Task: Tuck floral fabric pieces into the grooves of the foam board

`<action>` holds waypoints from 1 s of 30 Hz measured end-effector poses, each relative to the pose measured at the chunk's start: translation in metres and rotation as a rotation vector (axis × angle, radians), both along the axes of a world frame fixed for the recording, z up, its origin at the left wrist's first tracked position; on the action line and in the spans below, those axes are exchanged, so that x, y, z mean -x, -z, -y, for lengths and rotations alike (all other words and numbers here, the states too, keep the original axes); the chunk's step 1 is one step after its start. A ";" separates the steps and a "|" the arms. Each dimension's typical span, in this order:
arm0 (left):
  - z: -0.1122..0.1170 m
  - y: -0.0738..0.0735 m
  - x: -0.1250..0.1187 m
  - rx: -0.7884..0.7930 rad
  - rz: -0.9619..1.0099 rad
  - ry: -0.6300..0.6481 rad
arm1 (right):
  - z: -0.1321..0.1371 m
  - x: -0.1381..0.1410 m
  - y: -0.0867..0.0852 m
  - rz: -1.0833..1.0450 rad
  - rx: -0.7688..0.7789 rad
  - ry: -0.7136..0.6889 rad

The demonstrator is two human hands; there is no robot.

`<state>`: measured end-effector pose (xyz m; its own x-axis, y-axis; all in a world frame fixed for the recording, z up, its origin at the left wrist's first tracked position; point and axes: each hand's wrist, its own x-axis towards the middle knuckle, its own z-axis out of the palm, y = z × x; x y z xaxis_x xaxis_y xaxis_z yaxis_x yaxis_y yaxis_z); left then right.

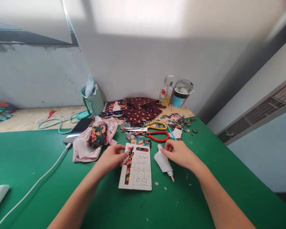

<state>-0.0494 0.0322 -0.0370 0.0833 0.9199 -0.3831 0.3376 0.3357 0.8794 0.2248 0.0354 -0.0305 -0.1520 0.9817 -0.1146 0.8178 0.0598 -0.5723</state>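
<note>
A white foam board (139,173) with carved outlines lies on the green table (38,165) in front of me; floral cloth fills a strip on its left side. My left hand (111,157) rests at the board's left edge, its fingers pinched on a small pale scrap against the floral strip. To the right, my right hand (178,152) touches the upper end of a stick-like tool wrapped in white tissue (163,162), whose tip points toward me. The fingers are curled around that end.
Behind the board lie yellow-handled scissors (147,128), red-handled scissors (158,136), floral cloth scraps (178,122) and dark red fabric (141,111). A pink cloth with a floral bundle (95,138), a phone (78,129) with white cable, a mint bag (92,101), a bottle (166,90) and a tub (182,93) stand further back.
</note>
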 end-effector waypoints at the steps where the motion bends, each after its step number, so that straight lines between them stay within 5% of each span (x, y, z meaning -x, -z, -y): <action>1: 0.001 0.002 -0.001 -0.009 -0.022 0.023 | 0.001 0.002 0.001 0.021 0.017 -0.005; 19: 0.011 0.012 -0.020 -0.109 -0.167 0.102 | -0.001 0.009 0.011 0.275 -0.062 0.040; 30: 0.007 0.021 -0.016 -0.710 -0.735 0.247 | -0.001 0.010 0.008 0.390 -0.067 -0.015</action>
